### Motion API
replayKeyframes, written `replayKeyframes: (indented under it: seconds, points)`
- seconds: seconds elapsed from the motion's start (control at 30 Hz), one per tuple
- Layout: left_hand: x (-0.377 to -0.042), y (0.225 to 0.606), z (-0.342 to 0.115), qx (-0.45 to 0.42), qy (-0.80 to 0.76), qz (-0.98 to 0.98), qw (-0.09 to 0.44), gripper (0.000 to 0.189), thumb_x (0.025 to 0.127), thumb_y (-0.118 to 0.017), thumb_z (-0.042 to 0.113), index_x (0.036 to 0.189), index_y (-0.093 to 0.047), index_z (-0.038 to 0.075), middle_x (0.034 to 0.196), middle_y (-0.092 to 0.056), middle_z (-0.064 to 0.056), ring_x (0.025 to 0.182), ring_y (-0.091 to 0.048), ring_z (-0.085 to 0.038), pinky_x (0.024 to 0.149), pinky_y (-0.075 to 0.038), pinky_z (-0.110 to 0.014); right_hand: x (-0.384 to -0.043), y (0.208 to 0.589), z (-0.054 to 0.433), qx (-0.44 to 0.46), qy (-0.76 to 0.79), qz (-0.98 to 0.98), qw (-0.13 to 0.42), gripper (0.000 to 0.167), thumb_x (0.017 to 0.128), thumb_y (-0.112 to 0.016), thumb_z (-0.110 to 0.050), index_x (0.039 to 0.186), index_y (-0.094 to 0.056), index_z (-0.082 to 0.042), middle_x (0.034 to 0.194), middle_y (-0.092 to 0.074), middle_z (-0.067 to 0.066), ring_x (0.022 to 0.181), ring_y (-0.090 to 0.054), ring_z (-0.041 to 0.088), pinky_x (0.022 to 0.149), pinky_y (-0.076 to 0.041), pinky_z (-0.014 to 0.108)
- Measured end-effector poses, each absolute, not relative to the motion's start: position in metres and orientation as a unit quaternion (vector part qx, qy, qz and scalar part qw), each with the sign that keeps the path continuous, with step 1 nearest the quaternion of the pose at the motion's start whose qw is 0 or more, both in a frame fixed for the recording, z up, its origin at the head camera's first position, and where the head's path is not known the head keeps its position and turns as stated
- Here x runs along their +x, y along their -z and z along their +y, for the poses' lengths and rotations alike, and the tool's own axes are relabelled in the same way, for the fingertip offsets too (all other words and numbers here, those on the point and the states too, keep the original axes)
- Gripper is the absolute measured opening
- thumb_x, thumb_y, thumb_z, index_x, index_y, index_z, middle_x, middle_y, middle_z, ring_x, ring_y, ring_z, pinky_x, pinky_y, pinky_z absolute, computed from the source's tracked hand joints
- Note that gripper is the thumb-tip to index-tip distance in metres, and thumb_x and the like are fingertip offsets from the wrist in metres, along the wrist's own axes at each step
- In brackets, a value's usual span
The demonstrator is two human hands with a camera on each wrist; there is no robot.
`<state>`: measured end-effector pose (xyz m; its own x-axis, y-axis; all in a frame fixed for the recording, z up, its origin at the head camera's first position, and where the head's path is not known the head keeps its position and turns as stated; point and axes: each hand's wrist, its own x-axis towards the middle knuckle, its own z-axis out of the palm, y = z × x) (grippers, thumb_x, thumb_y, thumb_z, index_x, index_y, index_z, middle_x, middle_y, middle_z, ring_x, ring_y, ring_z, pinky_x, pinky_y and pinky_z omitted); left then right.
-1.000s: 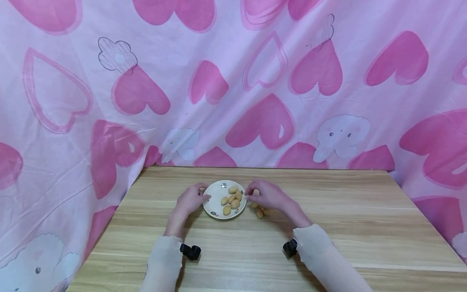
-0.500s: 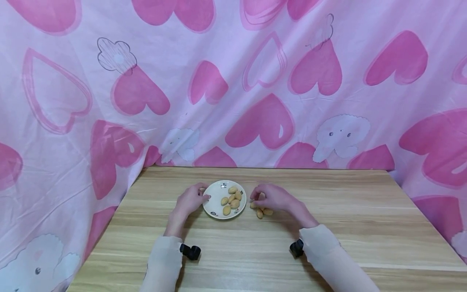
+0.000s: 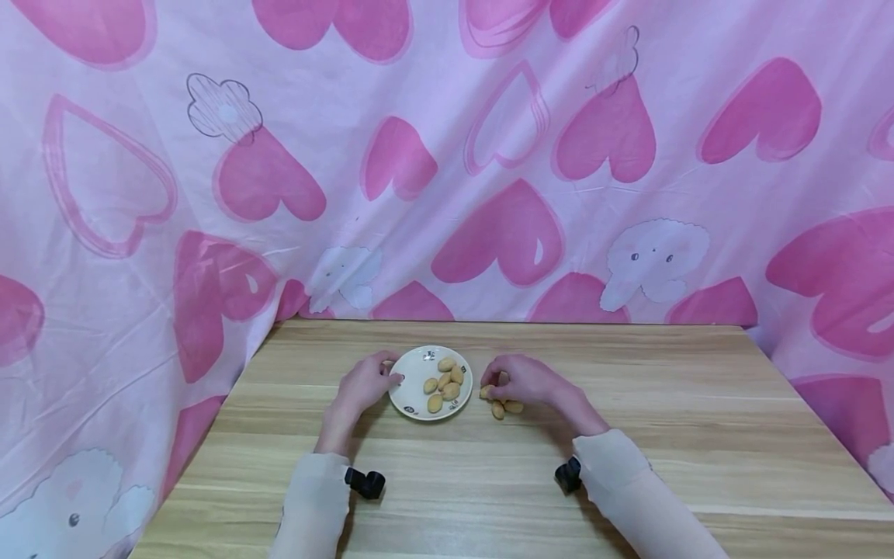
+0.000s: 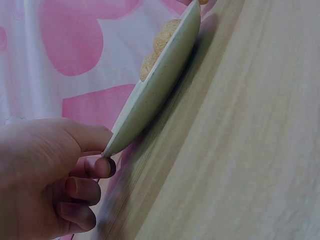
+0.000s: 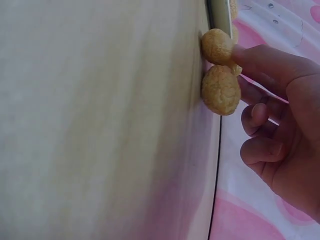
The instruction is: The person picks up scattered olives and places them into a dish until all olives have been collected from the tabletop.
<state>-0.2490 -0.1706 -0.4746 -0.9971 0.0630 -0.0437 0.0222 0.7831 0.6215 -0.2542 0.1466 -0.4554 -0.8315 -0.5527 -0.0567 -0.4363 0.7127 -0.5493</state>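
Note:
My left hand [image 3: 363, 382] pinches the rim of a small white plate [image 3: 410, 363], thumb on top and index finger beneath, as the left wrist view shows. Several tan, oval nuts [image 3: 450, 390] in wrinkled shells lie on the plate, mostly toward its right. Just right of the plate, my right hand [image 3: 524, 379] reaches down over a small pile of similar nuts [image 3: 498, 410]. In the right wrist view its thumb meets the pile behind two nuts [image 5: 221, 90], with the other fingers curled. Those nuts hide the fingertips, and I cannot tell whether one is pinched.
A wooden table [image 3: 447, 497] carries the plate and pile near its back edge. Behind it and at the sides hangs a pink cloth [image 3: 447, 155] with hearts. Each forearm wears a small black wrist camera [image 3: 365, 483] at the sleeve cuff.
My right hand has moved from the plate's right rim a little rightward to the pile of nuts. The left hand and plate have stayed in place.

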Motion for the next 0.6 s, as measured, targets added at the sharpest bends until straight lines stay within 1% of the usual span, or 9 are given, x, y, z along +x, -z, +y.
replayKeyframes:
  seconds: [0.13,0.3,0.47,0.6]
  points:
    - [-0.249,0.475,-0.171,0.023,-0.326,0.944,0.031,0.040,0.089,-0.069,0.025,0.128,-0.065,0.018,0.075,-0.055,0.000,0.064,-0.048,-0.016,0.057,-0.034,-0.031,-0.255,0.453,0.146,-0.261,0.264,0.923,0.099,0.010,0.088,-0.074,-0.026,0.098,-0.074,-0.026,0.093,-0.065,-0.014,0.089,-0.059,0.012,0.086,-0.047,0.036]
    - [-0.249,0.475,-0.170,0.021,-0.326,0.945,0.032,0.040,0.089,-0.070,0.026,0.127,-0.065,0.018,0.076,-0.055,-0.001,0.066,-0.048,-0.016,0.058,-0.034,-0.031,-0.257,0.449,0.143,-0.275,0.246,0.926,0.080,0.013,0.089,-0.072,-0.026,0.102,-0.074,-0.025,0.098,-0.067,-0.013,0.091,-0.060,0.010,0.086,-0.049,0.036]
    - [-0.248,0.474,-0.170,0.024,-0.328,0.944,0.029,0.040,0.089,-0.070,0.025,0.127,-0.065,0.018,0.077,-0.058,-0.001,0.068,-0.050,-0.016,0.059,-0.035,-0.031,-0.256,0.444,0.139,-0.281,0.254,0.923,0.071,0.015,0.089,-0.072,-0.025,0.103,-0.075,-0.023,0.100,-0.068,-0.012,0.094,-0.062,0.013,0.086,-0.050,0.037]
    - [-0.248,0.475,-0.170,0.028,-0.327,0.944,0.027,0.039,0.089,-0.069,0.024,0.127,-0.065,0.017,0.077,-0.058,-0.001,0.068,-0.051,-0.016,0.059,-0.036,-0.031,-0.256,0.440,0.133,-0.282,0.264,0.920,0.068,0.014,0.088,-0.072,-0.025,0.103,-0.075,-0.023,0.100,-0.068,-0.012,0.098,-0.064,0.015,0.090,-0.050,0.039]
